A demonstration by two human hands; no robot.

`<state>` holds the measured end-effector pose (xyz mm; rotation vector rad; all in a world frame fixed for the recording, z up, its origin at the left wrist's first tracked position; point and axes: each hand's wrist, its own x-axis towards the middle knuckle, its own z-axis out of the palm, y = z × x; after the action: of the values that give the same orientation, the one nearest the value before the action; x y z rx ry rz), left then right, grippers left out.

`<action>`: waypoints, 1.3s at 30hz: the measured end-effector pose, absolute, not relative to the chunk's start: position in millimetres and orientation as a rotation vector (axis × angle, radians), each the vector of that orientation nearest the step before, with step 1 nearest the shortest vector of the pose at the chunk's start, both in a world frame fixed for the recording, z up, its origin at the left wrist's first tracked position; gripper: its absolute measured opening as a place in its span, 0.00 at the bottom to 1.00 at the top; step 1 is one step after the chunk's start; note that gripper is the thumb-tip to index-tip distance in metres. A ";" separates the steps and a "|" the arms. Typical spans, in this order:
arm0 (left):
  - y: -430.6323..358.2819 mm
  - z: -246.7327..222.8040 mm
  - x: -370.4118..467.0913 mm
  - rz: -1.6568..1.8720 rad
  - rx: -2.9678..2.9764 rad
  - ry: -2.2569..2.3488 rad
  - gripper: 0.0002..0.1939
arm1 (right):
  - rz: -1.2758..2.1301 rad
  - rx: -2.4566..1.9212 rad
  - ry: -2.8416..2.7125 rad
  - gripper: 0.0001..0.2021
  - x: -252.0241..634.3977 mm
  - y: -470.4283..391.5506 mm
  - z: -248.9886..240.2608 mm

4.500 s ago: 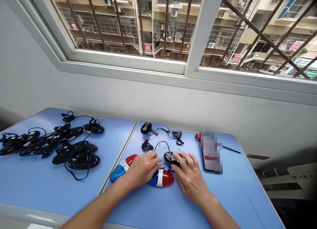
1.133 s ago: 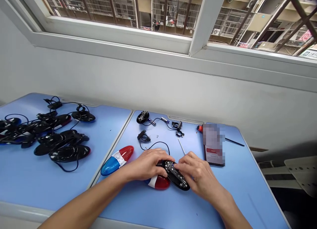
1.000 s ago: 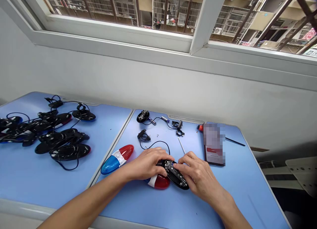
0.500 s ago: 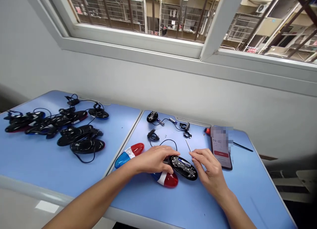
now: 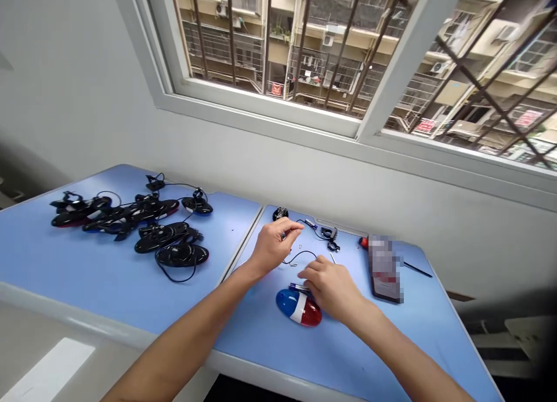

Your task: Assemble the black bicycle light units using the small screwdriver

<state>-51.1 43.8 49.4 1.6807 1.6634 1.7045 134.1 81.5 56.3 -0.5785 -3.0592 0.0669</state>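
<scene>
My left hand (image 5: 275, 239) is raised over the back of the right table, thumb and fingertips pinched together. Something small and dark shows between them, too little of it to name. Lower and to the right, my right hand (image 5: 333, 286) bends over the table, its fingers curled down; what lies under them is hidden. Close to its thumb is a blue and silver battery (image 5: 298, 287). Just in front of that lies a blue, white and red oval shell (image 5: 299, 308). The black oval base is out of sight.
A phone (image 5: 385, 271) lies at the right, beside a red-ended tool (image 5: 362, 242) and a black strip (image 5: 418, 268). Black clamps (image 5: 329, 235), another battery (image 5: 310, 223) and a thin white stick (image 5: 333, 258) lie behind my hands. Several black cabled units (image 5: 183, 254) cover the left table.
My left hand has left the black base and moved back, up over the table. My right hand has let go of the white stick and moved left. The camera view has tilted up.
</scene>
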 end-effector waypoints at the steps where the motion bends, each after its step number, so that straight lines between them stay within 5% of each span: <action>1: 42.8 48.9 -49.3 1.702 1.716 1.649 0.09 | 0.050 -0.570 -3.123 0.10 122.2 79.0 57.3; 10: 34.7 45.9 -37.1 1.653 1.914 1.553 0.09 | 0.220 -0.642 -3.164 0.03 95.4 69.3 60.0; 14: 29.8 47.2 -30.5 1.630 1.946 1.489 0.09 | 0.429 -0.712 -2.908 0.12 142.0 89.0 80.3; 17: 25.9 47.1 -26.7 1.360 2.023 1.416 0.07 | 1.040 -0.801 -2.270 0.12 185.6 110.3 80.5; 22: 23.8 34.9 -15.8 0.725 2.206 1.305 0.27 | 1.430 -0.839 -1.794 0.11 218.6 119.5 44.9; 29: 28.4 26.4 -7.3 0.530 2.018 1.628 0.16 | 1.319 -0.842 -2.034 0.06 221.8 109.6 20.7; 39: 28.4 29.2 -7.0 0.507 1.957 1.689 0.18 | 0.399 -0.739 -2.519 0.04 228.0 108.1 20.6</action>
<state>-7.0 28.4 29.2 1.9569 1.6887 0.5068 228.0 108.1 20.6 -0.7390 -2.5191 0.3992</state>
